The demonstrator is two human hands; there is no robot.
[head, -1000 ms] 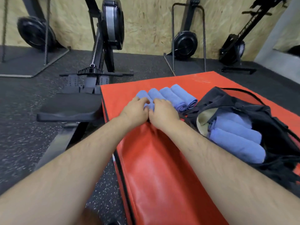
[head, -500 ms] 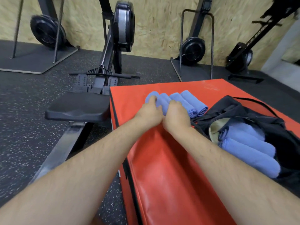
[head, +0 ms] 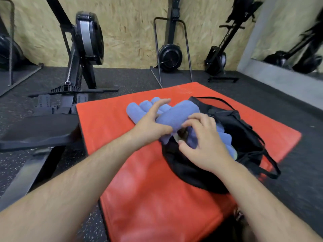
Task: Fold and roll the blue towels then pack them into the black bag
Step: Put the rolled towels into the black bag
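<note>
1. Black rowing machine (head: 87, 42) stands far left on speckled rubber floor (head: 131, 79); its seat and rail run toward the camera along the left edge of the pad.
2. Red pad (head: 108, 123) fills the centre, vinyl-looking, top face level; everything for the task sits on it.
3. Rolled blue towels (head: 136, 110) lie side by side on the pad's far-left part, touching each other; exact count unclear, since hand and roll cover part of the row.
4. Left hand (head: 150, 124) reaches over that row; thumb on the near side of the held roll (head: 178, 114), fingers on the far side, so it is clamped on the roll's lower end.
5. Held roll is off the pad, tilted, upper end pointing away and right; it hangs between the row of towels and the bag mouth, partly over the mouth.
6. Right hand (head: 202, 142) comes in from the right; fingers curled onto the near side of the same roll, gripping it; thumb spread below, at the bag's rim; cannot tell if thumb touches the rim.
7. Black bag (head: 188, 170) lies on the pad's right half, mouth open upward, straps trailing to the right; packed towels (head: 225, 138) show inside, rolled, just beyond the right hand.
8. Chipboard wall (head: 132, 32) behind; two upright rowers (head: 170, 55) stored against it; mirror (head: 297, 41) at far right.
</note>
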